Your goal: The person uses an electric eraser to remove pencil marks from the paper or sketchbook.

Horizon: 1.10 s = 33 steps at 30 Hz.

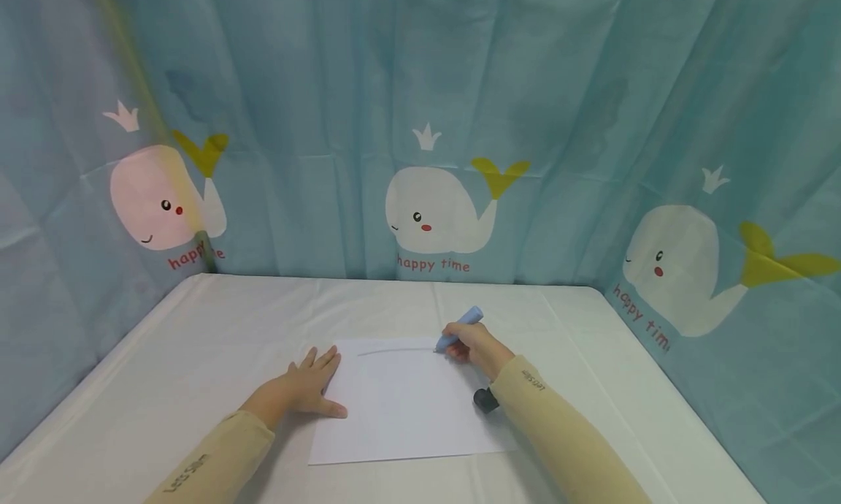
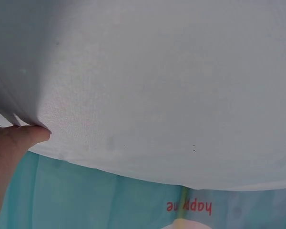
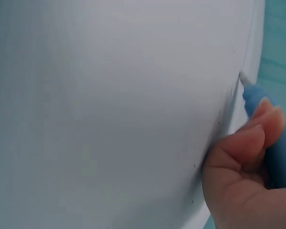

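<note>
A white sheet of paper [image 1: 401, 409] lies on the white-covered table, and a thin bluish line [image 1: 394, 351] runs across its upper part. My right hand [image 1: 474, 345] grips a light blue marker [image 1: 469, 317], its tip at the right end of that line. In the right wrist view the marker [image 3: 281, 157] sits between thumb and fingers, its pale tip close to the white surface. My left hand [image 1: 309, 384] rests with fingers spread at the paper's left edge, the thumb over the sheet. The left wrist view catches only part of the left hand [image 2: 14, 143].
A small black object [image 1: 485, 400] shows beside my right sleeve, over the paper's right edge. The white tablecloth [image 1: 276, 314] reaches back to a teal curtain [image 1: 315, 219] printed with whales, which also hangs along both sides.
</note>
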Tool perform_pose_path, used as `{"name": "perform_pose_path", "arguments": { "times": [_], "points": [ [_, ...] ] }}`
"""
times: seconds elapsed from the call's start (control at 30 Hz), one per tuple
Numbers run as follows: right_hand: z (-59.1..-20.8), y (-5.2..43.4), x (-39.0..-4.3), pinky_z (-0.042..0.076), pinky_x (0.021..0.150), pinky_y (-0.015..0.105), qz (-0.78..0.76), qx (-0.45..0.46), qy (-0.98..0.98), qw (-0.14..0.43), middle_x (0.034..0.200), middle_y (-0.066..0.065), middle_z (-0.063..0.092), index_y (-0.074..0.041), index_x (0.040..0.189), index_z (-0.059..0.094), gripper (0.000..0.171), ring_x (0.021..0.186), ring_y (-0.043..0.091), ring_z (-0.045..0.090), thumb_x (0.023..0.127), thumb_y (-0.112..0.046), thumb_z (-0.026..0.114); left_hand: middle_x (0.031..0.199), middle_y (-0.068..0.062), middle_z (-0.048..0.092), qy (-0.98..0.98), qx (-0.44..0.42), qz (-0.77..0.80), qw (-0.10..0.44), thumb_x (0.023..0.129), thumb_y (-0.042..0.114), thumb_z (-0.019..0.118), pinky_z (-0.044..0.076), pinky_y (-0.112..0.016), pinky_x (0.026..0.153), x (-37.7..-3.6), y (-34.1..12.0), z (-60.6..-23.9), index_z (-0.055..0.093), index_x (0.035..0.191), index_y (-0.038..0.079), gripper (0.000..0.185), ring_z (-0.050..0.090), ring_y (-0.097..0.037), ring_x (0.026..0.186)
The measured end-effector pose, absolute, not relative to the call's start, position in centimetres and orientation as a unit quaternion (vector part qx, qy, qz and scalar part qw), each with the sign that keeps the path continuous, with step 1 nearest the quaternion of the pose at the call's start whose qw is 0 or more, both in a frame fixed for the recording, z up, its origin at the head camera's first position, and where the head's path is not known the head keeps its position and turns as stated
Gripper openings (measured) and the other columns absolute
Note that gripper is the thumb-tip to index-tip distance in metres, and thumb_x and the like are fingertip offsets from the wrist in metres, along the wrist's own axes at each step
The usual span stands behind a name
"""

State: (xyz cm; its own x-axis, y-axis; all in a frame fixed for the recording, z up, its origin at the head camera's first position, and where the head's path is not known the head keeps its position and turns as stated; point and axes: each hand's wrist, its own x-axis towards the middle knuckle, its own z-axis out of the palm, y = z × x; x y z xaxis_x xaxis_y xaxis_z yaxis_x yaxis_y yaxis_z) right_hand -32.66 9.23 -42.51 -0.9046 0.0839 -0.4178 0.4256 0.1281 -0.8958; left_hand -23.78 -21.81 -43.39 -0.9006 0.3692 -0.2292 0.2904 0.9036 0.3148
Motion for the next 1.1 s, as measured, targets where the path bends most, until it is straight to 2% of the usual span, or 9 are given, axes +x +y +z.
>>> {"name": "perform_pose_path", "arguments": {
  "times": [0.27, 1.1],
  "points": [
    [-42.39, 9.48, -32.73, 0.043, 0.052, 0.020, -0.637, 0.179, 0.737, 0.136, 0.065, 0.005, 0.060, 0.009, 0.107, 0.059, 0.029, 0.051, 0.009, 0.053, 0.086, -0.010, 0.066, 0.155, -0.029, 0.018, 0.964, 0.172, 0.140, 0.143, 0.073, 0.058, 0.077, 0.014, -0.076, 0.101, -23.75, -21.60, -43.30, 0.029, 0.146, -0.010, 0.111, 0.008, -0.058, 0.138],
    [-42.37, 9.41, -32.46, 0.044, 0.052, 0.020, -0.647, 0.167, 0.732, 0.135, 0.063, 0.005, 0.058, 0.008, 0.105, 0.058, 0.026, 0.051, 0.010, 0.053, 0.089, -0.012, 0.065, 0.155, -0.029, 0.018, 0.965, 0.175, 0.140, 0.136, 0.073, 0.057, 0.077, 0.014, -0.077, 0.100, -23.74, -21.85, -43.46, 0.029, 0.146, -0.010, 0.110, 0.008, -0.059, 0.138]
  ]
}}
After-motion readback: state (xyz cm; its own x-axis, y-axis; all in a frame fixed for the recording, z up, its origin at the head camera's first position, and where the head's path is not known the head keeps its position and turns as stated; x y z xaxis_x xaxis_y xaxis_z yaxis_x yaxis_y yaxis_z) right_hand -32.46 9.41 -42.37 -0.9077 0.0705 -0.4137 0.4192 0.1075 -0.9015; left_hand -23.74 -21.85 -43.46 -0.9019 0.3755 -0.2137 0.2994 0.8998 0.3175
